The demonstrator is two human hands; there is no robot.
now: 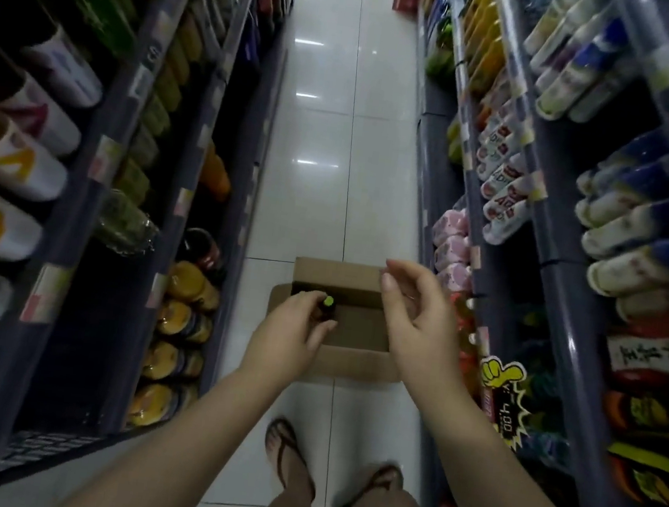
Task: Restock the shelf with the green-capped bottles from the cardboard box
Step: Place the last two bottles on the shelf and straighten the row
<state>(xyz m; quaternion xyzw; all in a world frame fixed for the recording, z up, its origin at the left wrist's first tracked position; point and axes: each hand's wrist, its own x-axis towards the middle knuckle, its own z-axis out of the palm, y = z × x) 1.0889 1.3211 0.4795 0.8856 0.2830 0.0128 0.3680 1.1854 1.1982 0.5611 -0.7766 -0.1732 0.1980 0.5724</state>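
Note:
An open cardboard box [361,332] sits on the white tiled aisle floor in front of my feet. My left hand [291,336] grips a dark bottle with a green cap [328,301] by its neck, over the box's left side. My right hand [418,314] hovers above the box's right edge, fingers loosely curled and apart, holding nothing. The bottle's lower body is hidden behind my left hand. The left shelf [187,201] holds rows of green-tinted bottles.
Tall dark shelves line both sides of the narrow aisle. Yellow-lidded jars [181,319] fill the lower left shelf. Pink packs [452,242] and bottles crowd the right shelf. A yellow thumbs-up price tag [503,375] sticks out at the right. The tiled floor [331,126] runs ahead.

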